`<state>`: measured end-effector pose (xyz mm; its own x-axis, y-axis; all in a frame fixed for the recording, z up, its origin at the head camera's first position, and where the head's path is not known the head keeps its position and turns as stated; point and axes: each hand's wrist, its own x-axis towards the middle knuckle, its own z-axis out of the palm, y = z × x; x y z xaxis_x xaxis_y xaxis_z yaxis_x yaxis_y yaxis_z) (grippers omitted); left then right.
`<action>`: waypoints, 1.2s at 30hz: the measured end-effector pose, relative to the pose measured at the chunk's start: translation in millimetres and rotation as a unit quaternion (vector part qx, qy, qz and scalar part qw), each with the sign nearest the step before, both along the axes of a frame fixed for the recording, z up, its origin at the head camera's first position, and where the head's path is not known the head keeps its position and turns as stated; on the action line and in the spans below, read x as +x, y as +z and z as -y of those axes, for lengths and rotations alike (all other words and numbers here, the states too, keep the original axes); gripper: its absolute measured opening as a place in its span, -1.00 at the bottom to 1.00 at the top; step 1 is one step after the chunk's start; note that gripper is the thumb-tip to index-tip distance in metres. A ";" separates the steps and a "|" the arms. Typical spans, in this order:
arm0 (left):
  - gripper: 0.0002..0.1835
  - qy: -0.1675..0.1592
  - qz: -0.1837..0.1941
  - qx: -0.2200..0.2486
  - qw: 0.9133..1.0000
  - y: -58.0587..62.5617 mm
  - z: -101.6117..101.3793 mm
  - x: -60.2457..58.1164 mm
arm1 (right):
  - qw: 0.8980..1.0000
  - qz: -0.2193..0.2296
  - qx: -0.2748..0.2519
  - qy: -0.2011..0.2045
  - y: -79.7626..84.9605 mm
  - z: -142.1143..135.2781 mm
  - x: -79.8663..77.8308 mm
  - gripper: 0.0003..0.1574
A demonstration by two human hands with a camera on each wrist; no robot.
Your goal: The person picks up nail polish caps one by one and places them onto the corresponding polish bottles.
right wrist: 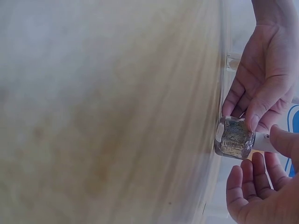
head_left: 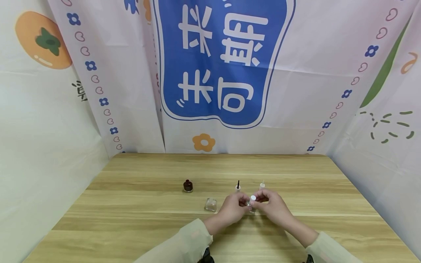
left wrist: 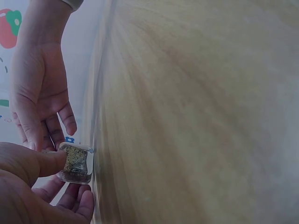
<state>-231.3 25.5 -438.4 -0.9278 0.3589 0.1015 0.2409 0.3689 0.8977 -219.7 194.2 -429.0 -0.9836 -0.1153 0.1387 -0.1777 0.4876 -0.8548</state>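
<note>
Between both hands a nail polish bottle (right wrist: 236,137) with gold and silver glitter stands at the tabletop, its white cap (head_left: 253,198) on top. My left hand (head_left: 232,209) pinches the glass body of the bottle from the left. My right hand (head_left: 273,208) holds the white cap between thumb and fingers, other fingers loosely bent. In the left wrist view the left thumb (left wrist: 51,162) lies against the glass. Just beyond the hands, two white brush caps stand with bristles up: one with a dark brush (head_left: 238,186), the other with a pale brush (head_left: 262,185).
A clear square bottle (head_left: 211,205) is left of my left hand. Farther back and left stands a small dark red bottle (head_left: 188,186). The wooden table (head_left: 131,219) meets printed cloth (head_left: 296,120) at the back and both sides.
</note>
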 end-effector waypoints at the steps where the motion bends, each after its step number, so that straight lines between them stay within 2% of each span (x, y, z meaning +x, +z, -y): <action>1: -0.84 0.001 0.000 -0.001 1.000 0.1 0.1 0.2 | 1.000 0.000 0.001 0.001 0.3 -0.1 0.4 -0.84; 26: -0.83 -0.001 -0.003 -0.010 1.000 -0.4 3.7 0.1 | 1.000 0.019 0.006 0.011 4.7 3.6 0.4 -0.80; 36: -0.80 0.005 0.002 -0.009 1.000 5.2 6.3 1.2 | 1.000 0.027 0.012 0.000 14.6 0.0 4.8 -0.76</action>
<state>-230.1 19.3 -433.2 -0.9318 0.3512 0.0911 0.2331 0.3871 0.8921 -214.9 194.2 -414.5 -0.9896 -0.1176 0.0834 -0.1321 0.5079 -0.8512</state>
